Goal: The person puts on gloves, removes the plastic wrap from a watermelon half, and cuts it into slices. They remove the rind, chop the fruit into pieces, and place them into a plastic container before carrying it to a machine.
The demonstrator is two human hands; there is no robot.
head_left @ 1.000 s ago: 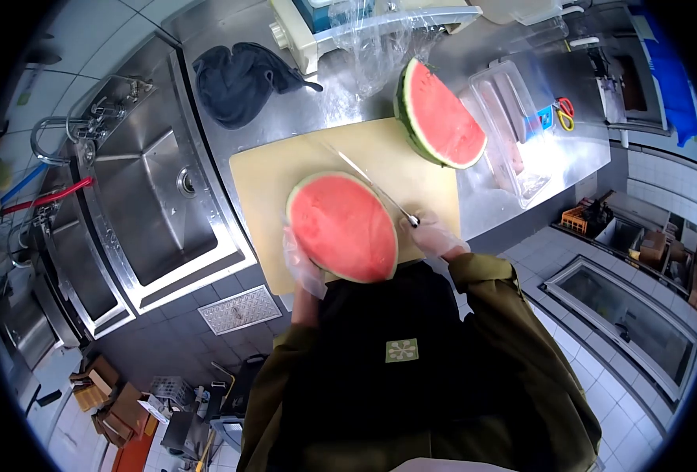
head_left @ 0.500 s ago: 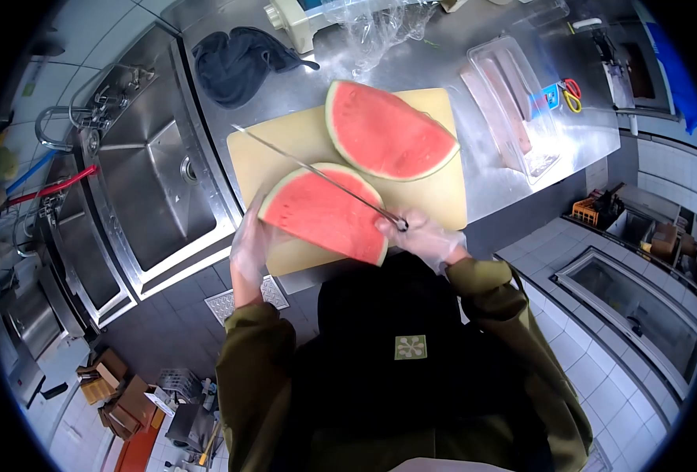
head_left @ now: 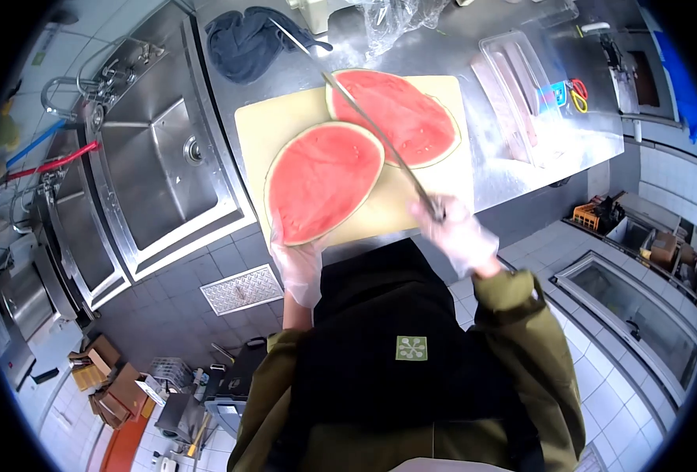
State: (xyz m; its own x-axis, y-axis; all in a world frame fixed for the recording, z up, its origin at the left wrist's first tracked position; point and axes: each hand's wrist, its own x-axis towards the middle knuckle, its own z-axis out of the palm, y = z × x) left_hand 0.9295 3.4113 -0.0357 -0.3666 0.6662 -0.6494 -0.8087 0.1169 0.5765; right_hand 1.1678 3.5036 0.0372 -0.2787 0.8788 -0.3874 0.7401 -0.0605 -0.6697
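In my right hand (head_left: 459, 232), which wears a clear plastic glove, is the handle of a long knife (head_left: 372, 126). Its blade slants up and left, passing over the board and the far watermelon piece. My left hand (head_left: 300, 263), gloved too, grips the near edge of the closer watermelon piece (head_left: 325, 181), partly hidden by it. That piece shows its red cut face, with a thin pale rind around it. Behind it, a second cut watermelon piece (head_left: 419, 118) lies face up at the far right of the cream cutting board (head_left: 258, 130).
A double steel sink (head_left: 156, 181) is on the left. Behind the board are a dark cloth (head_left: 242, 47) and crumpled clear plastic (head_left: 400, 23). To the right sit a clear plastic container (head_left: 514, 90) and scissors with red and yellow handles (head_left: 577, 94).
My left hand has shifted from the piece's left side to its near edge, and that piece has turned, showing a rounder face. The knife has swung to point farther away, with my right hand moving right.
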